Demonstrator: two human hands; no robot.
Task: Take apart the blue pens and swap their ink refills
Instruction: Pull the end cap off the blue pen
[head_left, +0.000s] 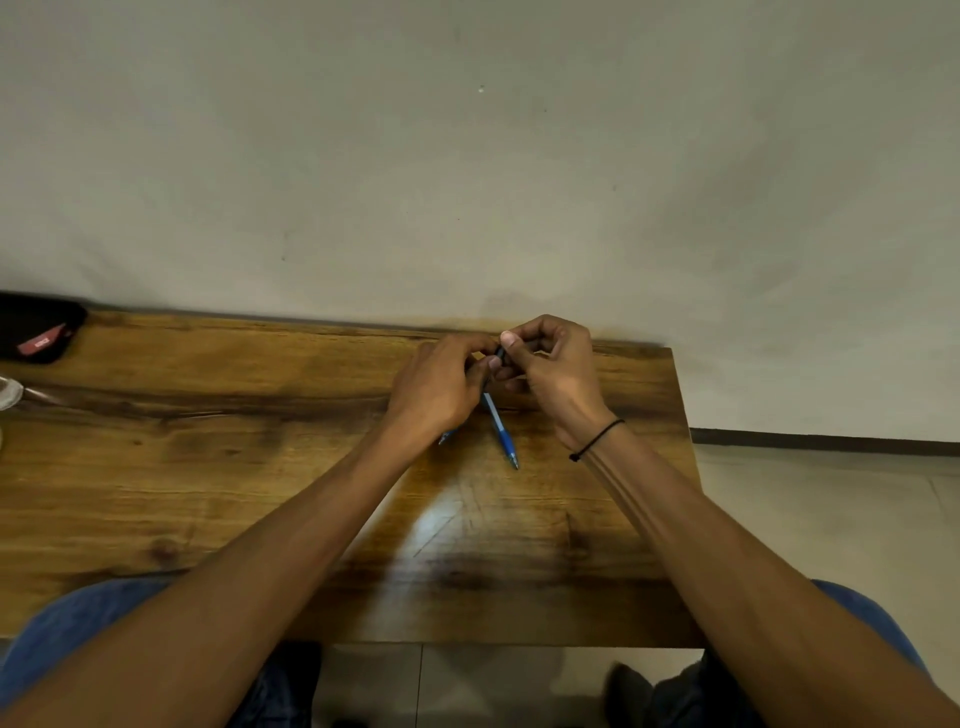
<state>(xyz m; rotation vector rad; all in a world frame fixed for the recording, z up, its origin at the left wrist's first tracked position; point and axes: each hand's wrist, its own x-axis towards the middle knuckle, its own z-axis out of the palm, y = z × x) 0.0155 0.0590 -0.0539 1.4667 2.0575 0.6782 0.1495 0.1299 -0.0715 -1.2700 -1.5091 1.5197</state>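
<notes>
Both hands meet over the far side of the wooden table. One blue pen hangs between them, its tip pointing down toward me and its dark top end pinched by the fingers. My left hand grips the upper barrel; my right hand pinches the dark top end. A bit of a second blue pen peeks out from under my left wrist, mostly hidden.
A black pouch with a red label lies at the table's far left corner. Something pale shows at the left edge. A wall rises right behind the table; tiled floor lies to the right. My knees are under the near edge.
</notes>
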